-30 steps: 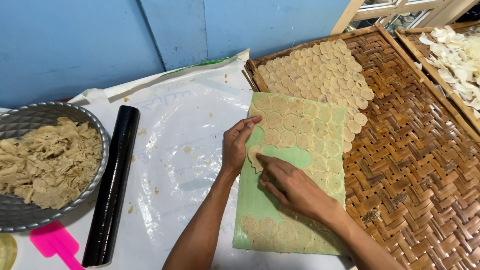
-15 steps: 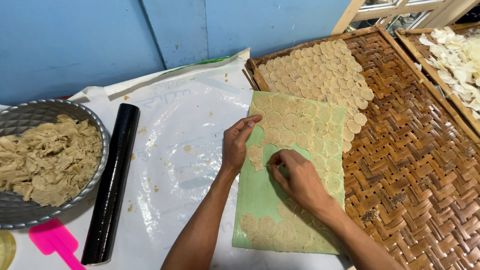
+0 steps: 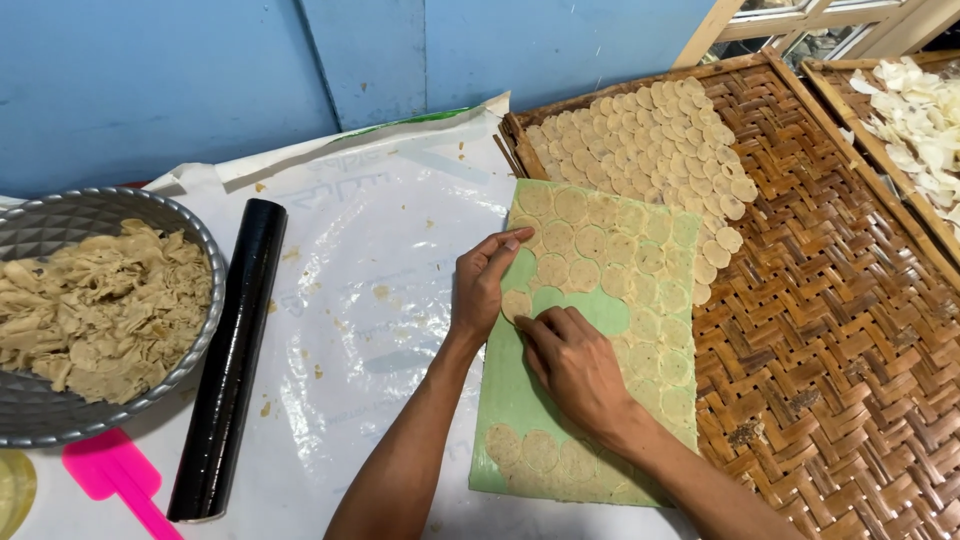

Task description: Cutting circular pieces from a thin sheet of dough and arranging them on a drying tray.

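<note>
A green sheet (image 3: 520,400) lies across the white plastic table cover and the edge of a woven tray, covered with several thin round dough discs (image 3: 600,245). My left hand (image 3: 485,285) rests flat on the sheet's left edge, fingers pointing up and right. Beside it, my right hand (image 3: 570,360) presses down on the bare green middle, fingertips touching a single disc (image 3: 516,303) that lies between both hands. More discs line the sheet's bottom edge (image 3: 540,450).
A woven bamboo tray (image 3: 830,330) at right holds rows of discs (image 3: 660,130); a second tray (image 3: 915,110) with pale pieces sits at far right. At left stand a grey bowl (image 3: 200,225) of dough scraps, a black roller (image 3: 232,360) and a pink spatula (image 3: 110,475).
My right hand has slid up and left across the green sheet toward the left hand, reaching the single disc. The left hand has stayed in place.
</note>
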